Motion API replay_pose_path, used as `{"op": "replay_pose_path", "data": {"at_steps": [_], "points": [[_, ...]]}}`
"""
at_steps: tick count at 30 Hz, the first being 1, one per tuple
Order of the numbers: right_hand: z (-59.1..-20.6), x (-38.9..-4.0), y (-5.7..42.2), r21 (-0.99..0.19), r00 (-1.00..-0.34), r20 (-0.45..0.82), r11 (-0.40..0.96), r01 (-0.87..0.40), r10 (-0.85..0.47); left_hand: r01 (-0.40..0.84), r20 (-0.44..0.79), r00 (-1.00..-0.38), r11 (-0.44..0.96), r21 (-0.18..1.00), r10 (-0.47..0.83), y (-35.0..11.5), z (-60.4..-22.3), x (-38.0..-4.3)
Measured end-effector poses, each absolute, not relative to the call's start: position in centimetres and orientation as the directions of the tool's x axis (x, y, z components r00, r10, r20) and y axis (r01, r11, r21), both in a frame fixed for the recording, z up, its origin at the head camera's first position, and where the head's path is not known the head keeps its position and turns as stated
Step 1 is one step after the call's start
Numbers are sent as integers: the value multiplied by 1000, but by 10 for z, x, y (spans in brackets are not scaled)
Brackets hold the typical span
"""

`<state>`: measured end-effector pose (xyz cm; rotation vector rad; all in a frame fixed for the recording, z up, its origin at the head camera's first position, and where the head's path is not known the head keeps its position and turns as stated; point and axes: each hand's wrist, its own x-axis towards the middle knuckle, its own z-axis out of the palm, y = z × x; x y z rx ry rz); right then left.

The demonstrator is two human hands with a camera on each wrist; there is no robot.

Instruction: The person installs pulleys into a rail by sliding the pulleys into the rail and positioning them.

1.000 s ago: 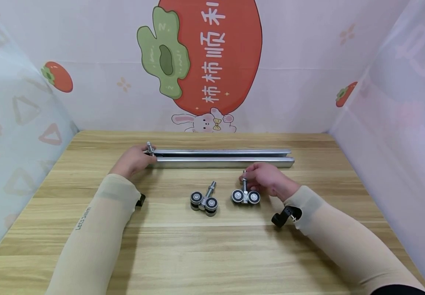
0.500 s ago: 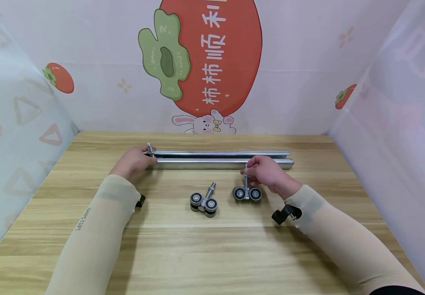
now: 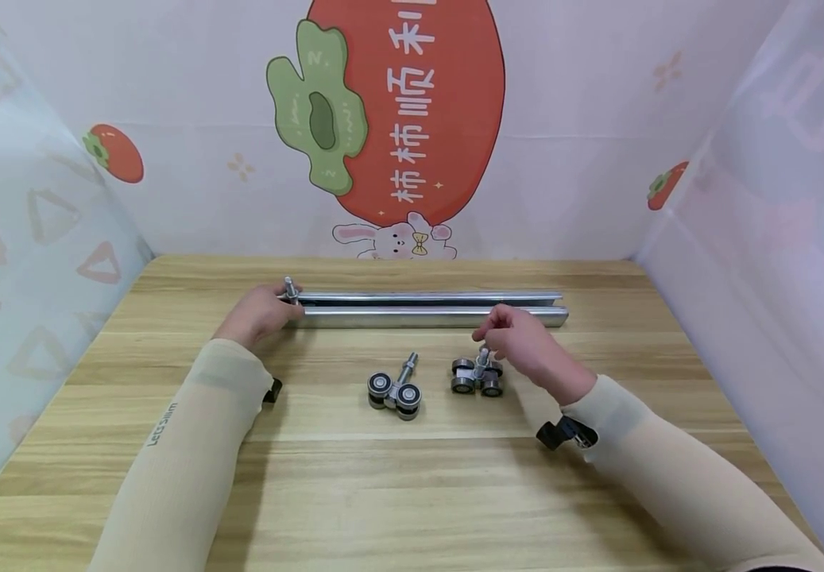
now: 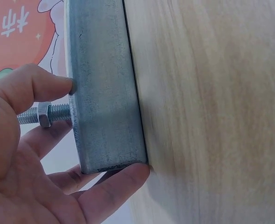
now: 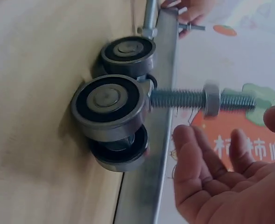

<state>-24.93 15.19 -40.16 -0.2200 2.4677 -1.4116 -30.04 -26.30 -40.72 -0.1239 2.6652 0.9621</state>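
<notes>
A galvanized metal rail (image 3: pixel 433 319) with a slot along its top lies across the back of the table. My left hand (image 3: pixel 257 311) grips its left end, thumb on the upper edge and fingers around the end face. A threaded bolt with a nut (image 4: pixel 44 114) sticks up from the slot between those fingers. My right hand (image 3: pixel 526 343) is just above a four-wheeled roller trolley (image 3: pixel 477 376), fingers apart and off its bolt. That trolley stands on its wheels, bolt pointing up. A second roller trolley (image 3: pixel 393 393) lies tipped over to its left, bolt slanting toward the rail.
The wooden table (image 3: pixel 383 492) is bounded at the back and sides by printed cloth (image 3: pixel 562 199). Both forearms wear beige sleeves, with black wrist cameras (image 3: pixel 567 433) on the inner sides.
My right hand lifted the trolley by its bolt, turned it from lying with the wheel faces up to standing on its wheels, and let go. The left hand stayed at the rail end.
</notes>
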Motion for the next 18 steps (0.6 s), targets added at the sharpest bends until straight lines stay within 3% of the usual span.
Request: {"op": "replay_pose_path", "data": {"at_steps": [8, 18], "points": [[-407, -227, 155, -785, -957, -143, 618, -45, -251, -180, -306, -952, 774, 607, 19, -262, -410, -302], [-416, -216, 155, -720, -959, -3, 666, -194, -283, -131, -268, -963, 802, 583, 38, -263, -412, -304]]}}
